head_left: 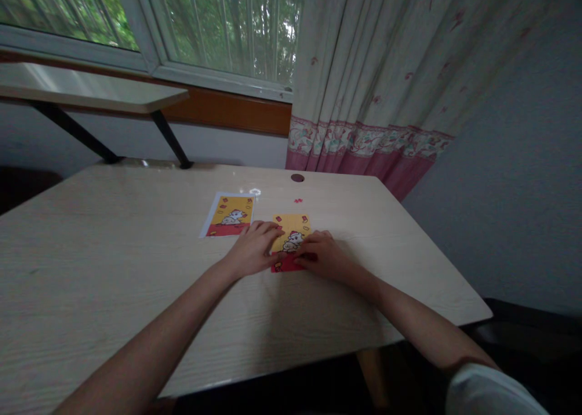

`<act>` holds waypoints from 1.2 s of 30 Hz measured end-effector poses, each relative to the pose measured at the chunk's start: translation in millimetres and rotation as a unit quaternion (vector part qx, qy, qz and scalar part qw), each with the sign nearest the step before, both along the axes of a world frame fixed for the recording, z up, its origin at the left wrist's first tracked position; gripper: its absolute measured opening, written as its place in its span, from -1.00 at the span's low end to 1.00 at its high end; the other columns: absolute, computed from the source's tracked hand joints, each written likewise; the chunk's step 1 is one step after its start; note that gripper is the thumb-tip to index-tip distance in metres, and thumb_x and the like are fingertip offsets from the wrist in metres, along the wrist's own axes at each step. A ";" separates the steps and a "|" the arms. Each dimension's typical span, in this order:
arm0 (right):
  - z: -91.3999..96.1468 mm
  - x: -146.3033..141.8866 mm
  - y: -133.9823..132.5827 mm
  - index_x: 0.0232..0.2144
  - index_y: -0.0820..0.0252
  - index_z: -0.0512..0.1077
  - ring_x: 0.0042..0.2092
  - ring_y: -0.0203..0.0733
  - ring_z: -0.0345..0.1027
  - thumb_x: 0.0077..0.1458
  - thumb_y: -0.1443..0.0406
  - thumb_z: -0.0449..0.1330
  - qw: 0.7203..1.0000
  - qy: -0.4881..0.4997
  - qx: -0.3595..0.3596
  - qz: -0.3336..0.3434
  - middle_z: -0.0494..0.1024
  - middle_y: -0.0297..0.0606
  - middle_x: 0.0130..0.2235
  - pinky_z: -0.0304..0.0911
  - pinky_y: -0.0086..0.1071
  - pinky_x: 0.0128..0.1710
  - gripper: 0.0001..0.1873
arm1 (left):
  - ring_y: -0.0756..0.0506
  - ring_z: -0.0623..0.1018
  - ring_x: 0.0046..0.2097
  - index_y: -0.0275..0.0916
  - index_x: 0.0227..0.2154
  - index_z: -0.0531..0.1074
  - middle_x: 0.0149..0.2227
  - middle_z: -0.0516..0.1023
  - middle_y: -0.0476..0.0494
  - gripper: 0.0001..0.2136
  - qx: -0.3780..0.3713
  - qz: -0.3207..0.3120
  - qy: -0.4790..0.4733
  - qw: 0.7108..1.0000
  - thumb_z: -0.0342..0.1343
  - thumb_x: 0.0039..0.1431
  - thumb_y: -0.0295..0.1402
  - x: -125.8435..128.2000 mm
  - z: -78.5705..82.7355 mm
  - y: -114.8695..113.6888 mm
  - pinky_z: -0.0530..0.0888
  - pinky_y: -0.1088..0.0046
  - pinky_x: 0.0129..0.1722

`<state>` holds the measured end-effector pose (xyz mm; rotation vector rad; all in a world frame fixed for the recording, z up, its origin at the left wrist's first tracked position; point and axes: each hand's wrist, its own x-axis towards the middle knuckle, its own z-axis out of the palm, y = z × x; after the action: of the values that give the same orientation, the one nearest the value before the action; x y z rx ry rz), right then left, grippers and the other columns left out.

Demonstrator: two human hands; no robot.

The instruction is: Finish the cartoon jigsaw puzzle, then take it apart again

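A small yellow-and-red jigsaw puzzle (291,239) lies flat on the table, showing a white cartoon animal in a red hat. My left hand (257,245) rests along its left edge, fingers stretched forward and thumb apart near the lower left. On the other side, my right hand (325,254) touches the right edge, fingers bent, with a gap between thumb and fingers. Both hands cover parts of the puzzle's sides. Left of it lies a white-bordered picture sheet (230,215) with the same design. A small red piece (298,200) sits beyond the puzzle.
The pale wooden table (191,306) has a dark round cable-hole cover (297,177) near its back edge. A raised shelf (91,91) on black legs stands at the back left. A floral curtain (364,88) hangs beside the window (227,33) behind the table.
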<state>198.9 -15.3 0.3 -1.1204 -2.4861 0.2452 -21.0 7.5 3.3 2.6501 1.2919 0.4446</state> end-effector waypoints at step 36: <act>-10.3 20.2 128.1 -0.08 0.11 0.40 -0.15 -0.21 0.29 0.13 0.28 0.06 0.991 0.000 -0.013 -0.134 0.47 -0.19 -0.17 0.14 -0.34 -0.14 -0.70 | -0.25 0.30 -0.04 -0.19 -0.12 0.33 -0.09 0.40 -0.18 -0.61 0.023 0.084 -0.036 0.996 0.05 0.03 -0.10 15.0 4.4 -10.0 0.28 0.17 -0.10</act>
<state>219.1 112.8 -10.0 -1.4480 -2.3035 0.2000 -6.0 -2.5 7.8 2.5459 1.5060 0.5958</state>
